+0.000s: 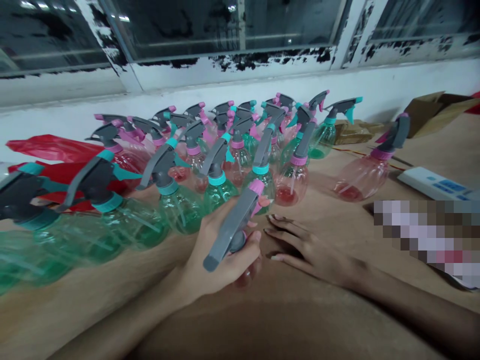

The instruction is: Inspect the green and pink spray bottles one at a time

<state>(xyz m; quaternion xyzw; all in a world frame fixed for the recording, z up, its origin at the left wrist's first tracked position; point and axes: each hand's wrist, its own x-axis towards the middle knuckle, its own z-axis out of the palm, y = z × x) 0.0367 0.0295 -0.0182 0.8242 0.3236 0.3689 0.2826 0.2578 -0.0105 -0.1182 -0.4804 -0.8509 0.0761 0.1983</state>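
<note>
Held spray bottle [233, 225]: at the centre of the frame, grey head with pink nozzle aimed toward the upper right; clear reddish body mostly hidden.
Left hand [215, 255]: reaching in from the lower left, curled around the bottle below its head, thumb across the near side; other fingers partly concealed, so trigger squeezed or not, cannot tell.
Right hand [305, 247]: right of centre, palm down on the table [326, 212], fingers slightly bent and a little apart, just beside the bottle, gripping nothing.
Teal-collared bottles [182, 210]: crowded from left edge to centre, mixed with pink-collared bottles [292, 187] farther back.
Possible trouble: toppling the closest bottles, caused by pushing the held head forward into such tight spacing; slipping, caused by a loose grip on smooth plastic.
Outer right: white device [431, 181], open cardboard box [431, 115] above.
</note>
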